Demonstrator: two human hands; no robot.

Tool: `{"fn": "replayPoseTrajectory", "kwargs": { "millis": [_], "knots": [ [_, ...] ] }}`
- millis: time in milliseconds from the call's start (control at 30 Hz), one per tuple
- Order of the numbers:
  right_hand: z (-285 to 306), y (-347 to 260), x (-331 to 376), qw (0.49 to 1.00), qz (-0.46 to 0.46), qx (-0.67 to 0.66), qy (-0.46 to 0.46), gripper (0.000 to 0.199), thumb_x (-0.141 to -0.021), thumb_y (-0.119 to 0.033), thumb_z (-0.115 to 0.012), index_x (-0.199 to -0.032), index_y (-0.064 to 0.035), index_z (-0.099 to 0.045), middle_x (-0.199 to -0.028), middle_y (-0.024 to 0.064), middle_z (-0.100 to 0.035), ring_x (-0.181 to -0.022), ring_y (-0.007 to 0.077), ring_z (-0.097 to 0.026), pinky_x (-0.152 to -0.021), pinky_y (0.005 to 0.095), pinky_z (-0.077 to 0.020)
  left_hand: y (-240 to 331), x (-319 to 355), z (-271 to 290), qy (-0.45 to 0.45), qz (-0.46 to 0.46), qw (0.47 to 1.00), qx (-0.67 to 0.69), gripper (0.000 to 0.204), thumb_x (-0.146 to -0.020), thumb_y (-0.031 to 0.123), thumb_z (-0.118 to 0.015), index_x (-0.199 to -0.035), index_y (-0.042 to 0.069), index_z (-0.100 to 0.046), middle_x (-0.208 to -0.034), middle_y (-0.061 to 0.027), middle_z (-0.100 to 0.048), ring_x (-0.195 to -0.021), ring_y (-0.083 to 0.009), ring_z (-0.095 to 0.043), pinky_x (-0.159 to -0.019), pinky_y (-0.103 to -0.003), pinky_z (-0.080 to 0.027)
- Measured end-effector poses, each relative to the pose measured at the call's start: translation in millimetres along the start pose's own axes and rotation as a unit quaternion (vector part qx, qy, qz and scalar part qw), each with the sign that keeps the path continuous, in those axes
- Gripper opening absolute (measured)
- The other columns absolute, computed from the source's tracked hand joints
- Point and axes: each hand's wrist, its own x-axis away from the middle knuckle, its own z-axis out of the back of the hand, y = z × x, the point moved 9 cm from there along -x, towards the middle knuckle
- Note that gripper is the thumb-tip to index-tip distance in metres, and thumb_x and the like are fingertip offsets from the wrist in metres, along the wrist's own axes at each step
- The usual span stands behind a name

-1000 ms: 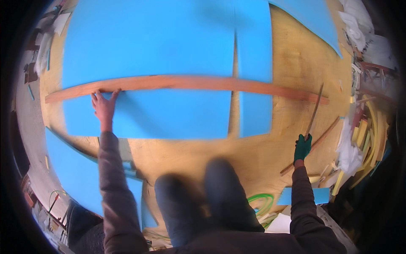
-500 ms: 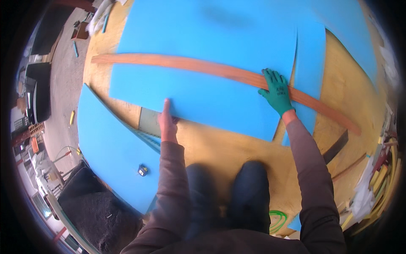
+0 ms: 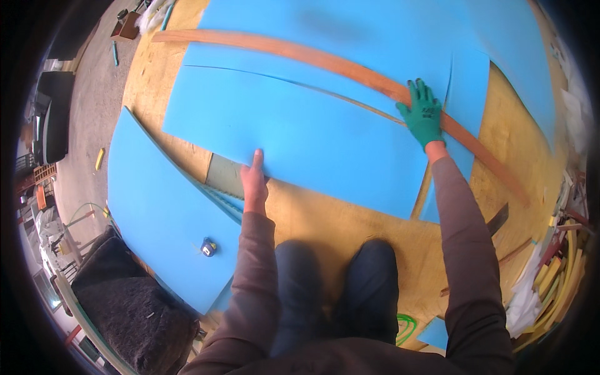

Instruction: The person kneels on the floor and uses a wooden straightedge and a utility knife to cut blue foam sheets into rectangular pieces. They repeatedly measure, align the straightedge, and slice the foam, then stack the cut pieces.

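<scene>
My bare left hand [image 3: 254,182] pinches the near edge of a cut piece of blue sheet [image 3: 300,137], its thumb on top and its other fingers hidden below. In a green glove, my right hand [image 3: 425,115] rests with stretched fingers across a long reddish-brown wooden strip [image 3: 300,55]. That strip runs over the larger blue sheet [image 3: 375,37] from the far left down to the right. A narrow gap parts the cut piece from the larger sheet.
Another blue sheet [image 3: 162,206] lies to the left with a tape measure [image 3: 208,247] on it. Beneath everything is a plywood table [image 3: 312,206]. A dark flat bar [image 3: 497,220] lies at the right, near green cord [image 3: 406,328]. Black cloth [image 3: 131,306] hangs at the lower left.
The wooden strip has shifted away from me under my right hand. A gap now shows between the cut piece and the larger sheet. My left hand stays at the near edge.
</scene>
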Motion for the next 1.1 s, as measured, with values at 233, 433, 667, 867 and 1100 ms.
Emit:
{"fn": "replayPoseTrajectory", "kwargs": {
  "millis": [233,433,667,867,1100],
  "knots": [
    [-49.1,-14.5,3.6,0.993,-0.043,0.102,-0.049,0.072,-0.105,-0.048,-0.06,-0.165,-0.0166,-0.038,-0.166,0.0084,-0.042,-0.148,0.0314,-0.043,-0.112,0.0747,-0.0359,-1.7,53.8,53.2,0.016,-0.039,0.999,0.025,0.044,-0.11,0.023,-0.067,-0.142,-0.005,-0.058,-0.135,-0.0094,-0.064,-0.115,-0.0182,-0.061,-0.099,-0.033,-0.05],
    [-49.6,-8.1,-1.0,0.99,-0.03,0.089,-0.103,0.07,-0.107,-0.049,-0.056,-0.166,-0.0159,-0.039,-0.168,0.0102,-0.041,-0.151,0.0329,-0.041,-0.113,0.073,-0.0353,29.1,115.0,61.9,0.038,-0.037,0.996,-0.067,0.032,-0.108,0.029,-0.069,-0.122,0.0,-0.07,-0.104,-0.0031,-0.07,-0.088,-0.0124,-0.063,-0.075,-0.03,-0.052],
    [20.6,-82.4,47.4,0.857,-0.076,-0.475,-0.188,0.06,-0.112,-0.041,-0.057,-0.161,-0.0079,-0.047,-0.164,0.0183,-0.05,-0.151,0.0351,-0.049,-0.123,0.0451,-0.0388,21.3,148.7,79.9,-0.022,0.082,0.977,-0.194,0.04,-0.106,0.037,-0.071,-0.11,-0.003,-0.069,-0.093,-0.011,-0.072,-0.078,-0.0207,-0.068,-0.071,-0.037,-0.055],
    [123.4,-117.2,130.6,0.841,-0.138,-0.521,-0.042,0.048,-0.114,-0.023,-0.058,-0.157,-0.003,-0.053,-0.161,0.0168,-0.056,-0.146,0.0259,-0.055,-0.118,0.0385,-0.0457,75.8,194.4,185.6,0.207,-0.27,0.716,-0.609,0.045,-0.094,0.026,-0.081,-0.127,0.003,-0.064,-0.117,-0.0197,-0.066,-0.097,-0.0339,-0.067,-0.085,-0.045,-0.056],
    [128.5,-249.5,235.7,0.786,-0.057,-0.59,-0.175,0.044,-0.106,-0.015,-0.068,-0.147,-0.0011,-0.063,-0.136,0.0199,-0.074,-0.125,0.0289,-0.071,-0.105,0.0395,-0.055,45.2,155.9,279.2,0.145,-0.101,0.778,-0.603,0.055,-0.093,0.021,-0.081,-0.139,0.005,-0.056,-0.13,-0.0218,-0.06,-0.106,-0.0364,-0.066,-0.092,-0.049,-0.055]
  ]
}}
